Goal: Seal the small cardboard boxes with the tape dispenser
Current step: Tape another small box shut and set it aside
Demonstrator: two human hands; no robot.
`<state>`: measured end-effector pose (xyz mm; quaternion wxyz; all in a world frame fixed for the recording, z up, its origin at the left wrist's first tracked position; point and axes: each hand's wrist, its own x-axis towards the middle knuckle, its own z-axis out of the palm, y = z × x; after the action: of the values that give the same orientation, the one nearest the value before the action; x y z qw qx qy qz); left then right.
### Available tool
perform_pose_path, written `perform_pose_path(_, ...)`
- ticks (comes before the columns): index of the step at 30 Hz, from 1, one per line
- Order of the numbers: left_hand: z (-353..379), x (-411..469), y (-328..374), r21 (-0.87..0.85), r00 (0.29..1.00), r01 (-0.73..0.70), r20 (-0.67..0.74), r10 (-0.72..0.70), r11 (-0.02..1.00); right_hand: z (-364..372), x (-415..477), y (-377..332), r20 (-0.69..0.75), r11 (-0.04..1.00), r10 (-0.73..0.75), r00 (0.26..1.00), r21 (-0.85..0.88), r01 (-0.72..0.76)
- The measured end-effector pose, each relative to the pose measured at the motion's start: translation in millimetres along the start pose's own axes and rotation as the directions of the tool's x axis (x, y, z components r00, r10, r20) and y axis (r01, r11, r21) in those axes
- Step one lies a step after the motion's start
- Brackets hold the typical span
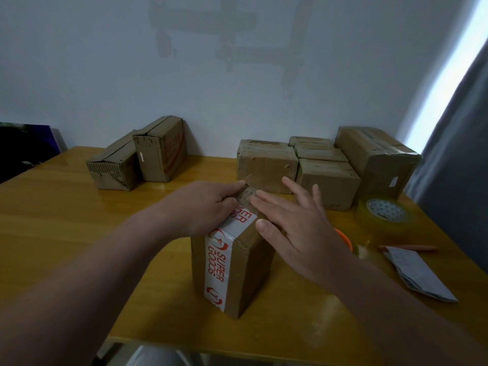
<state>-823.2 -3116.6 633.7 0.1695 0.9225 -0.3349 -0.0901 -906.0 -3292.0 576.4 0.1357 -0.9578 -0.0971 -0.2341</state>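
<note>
A small cardboard box (250, 273) stands near the table's front edge, with a white strip of tape printed "SUPER GOODS" (215, 262) running over its top and down its near side. My left hand (208, 204) pinches a piece of clear tape (247, 195) at the box's far top edge. My right hand (293, 223) lies flat on the box top with straight fingers, pressing beside the tape. A roll of clear tape (385, 211) lies on the table to the right. An orange thing (344, 240) shows partly behind my right hand.
Two boxes (137, 157) stand at the back left against the wall, and several boxes (324, 165) are grouped at the back right. A folded grey paper (417, 273) and an orange pen (409, 247) lie at the right. The wooden table (79, 220) ends close below.
</note>
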Motion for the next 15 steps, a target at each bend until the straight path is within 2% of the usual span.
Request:
perform_pose_path(3,-1.2,2.4,0.1,0.016,1.000,-0.020,0.022,0.019,1.000,-1.6,-0.5,0.0,0.031,1.000,0.008,0.999,0.002,-0.008)
perform_pose_path(8,-3.6,3.5,1.8,-0.055,0.995,-0.040,0.091,0.045,0.998,-5.9,-0.5,-1.2,0.080,1.000,0.024,0.997,0.007,-0.024)
perform_pose_path(11,-9.6,4.4,-4.0,-0.305,0.986,0.014,0.162,0.037,0.952,-8.8,-0.9,-3.6,0.102,0.999,0.032,0.994,0.027,-0.035)
perform_pose_path(15,-17.5,14.1,-21.2,-0.568,0.986,-0.028,0.120,0.117,0.823,-9.3,1.0,-7.6,0.114,0.999,0.013,0.993,0.051,-0.019)
